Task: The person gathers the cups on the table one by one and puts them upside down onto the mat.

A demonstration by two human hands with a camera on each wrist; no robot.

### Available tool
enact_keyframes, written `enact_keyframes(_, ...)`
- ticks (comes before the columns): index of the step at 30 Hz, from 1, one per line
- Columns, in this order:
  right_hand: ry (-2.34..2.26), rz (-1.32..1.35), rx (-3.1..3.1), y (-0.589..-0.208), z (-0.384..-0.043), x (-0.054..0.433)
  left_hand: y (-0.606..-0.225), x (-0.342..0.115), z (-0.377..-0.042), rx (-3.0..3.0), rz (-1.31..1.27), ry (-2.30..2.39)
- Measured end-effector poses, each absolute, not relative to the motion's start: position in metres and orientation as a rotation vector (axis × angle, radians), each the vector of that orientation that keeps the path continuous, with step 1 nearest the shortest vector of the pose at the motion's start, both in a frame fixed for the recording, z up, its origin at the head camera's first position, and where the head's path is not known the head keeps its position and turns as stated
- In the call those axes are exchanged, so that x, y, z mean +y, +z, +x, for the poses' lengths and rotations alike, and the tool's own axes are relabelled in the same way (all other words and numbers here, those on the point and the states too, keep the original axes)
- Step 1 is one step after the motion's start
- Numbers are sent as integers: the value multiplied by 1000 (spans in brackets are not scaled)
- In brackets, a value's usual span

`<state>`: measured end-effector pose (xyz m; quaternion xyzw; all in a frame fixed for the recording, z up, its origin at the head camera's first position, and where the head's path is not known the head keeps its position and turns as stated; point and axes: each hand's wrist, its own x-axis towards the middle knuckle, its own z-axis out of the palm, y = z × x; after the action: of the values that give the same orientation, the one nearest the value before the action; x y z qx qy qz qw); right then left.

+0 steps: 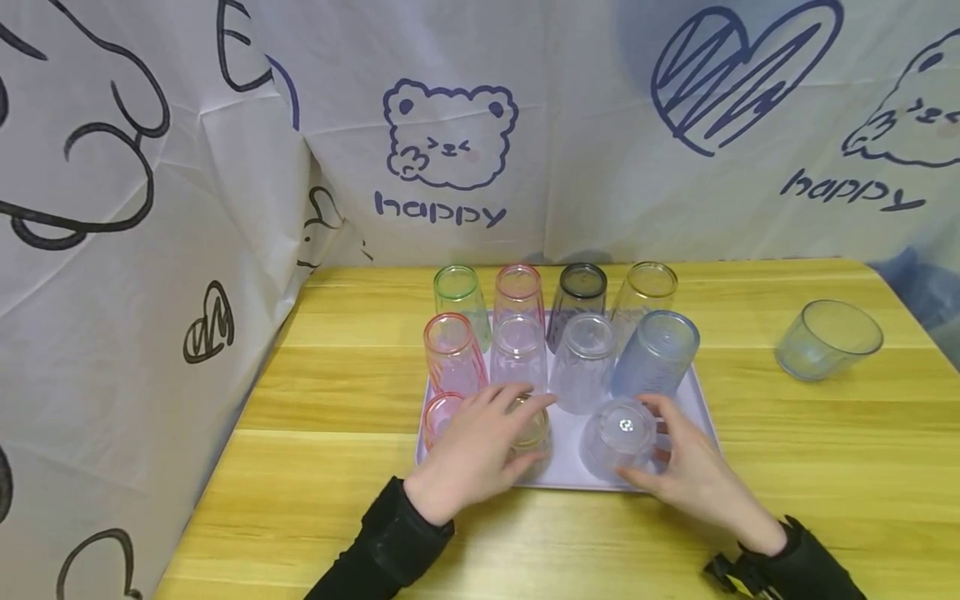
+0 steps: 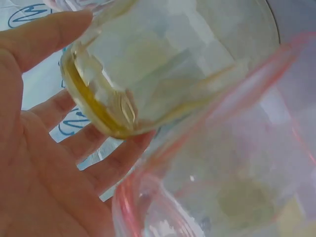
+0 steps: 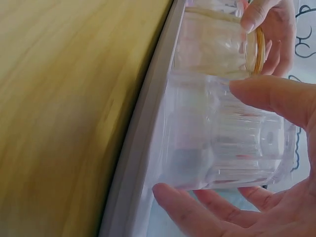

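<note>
Upside-down glasses stand in rows on a pale lilac tray [image 1: 566, 477]. In its front row, my left hand [image 1: 480, 442] curves round an amber-tinted glass [image 2: 163, 64], its thumb on the near side and fingers behind the base. Partly hidden by that hand, a pink-red glass [image 1: 441, 410] stands to the left. My right hand [image 1: 693, 467] holds a clear faceted glass [image 3: 222, 133] at the front right, with thumb and fingers on opposite sides. Low in the right wrist view, a fingertip [image 3: 163, 190] lies near the glass's mouth, close to the tray edge.
Behind are a middle row with a pink glass [image 1: 453, 354], two clear ones and a blue glass [image 1: 656, 354], and a back row of green, pink, black and yellow ones. A wide tumbler [image 1: 825, 342] stands apart at right on the wooden table [image 1: 322, 417]. Printed cloth [image 1: 585, 167] hangs behind.
</note>
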<state>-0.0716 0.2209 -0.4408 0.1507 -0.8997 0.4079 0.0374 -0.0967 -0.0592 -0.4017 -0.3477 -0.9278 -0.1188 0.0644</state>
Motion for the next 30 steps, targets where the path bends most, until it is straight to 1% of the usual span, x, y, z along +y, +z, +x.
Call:
enact_keyframes(10, 1539, 521, -2739, -442, -68, 205, -399, -76, -96, -2856, -956, -358)
enact_keyframes(18, 1603, 508, -2692, -441, -69, 208, -406, -85, -98, -2842, -951, -406)
enact_keyframes(30, 1610, 494, -2718, -441, -70, 207, -415, -85, -100, -2800, -957, -440)
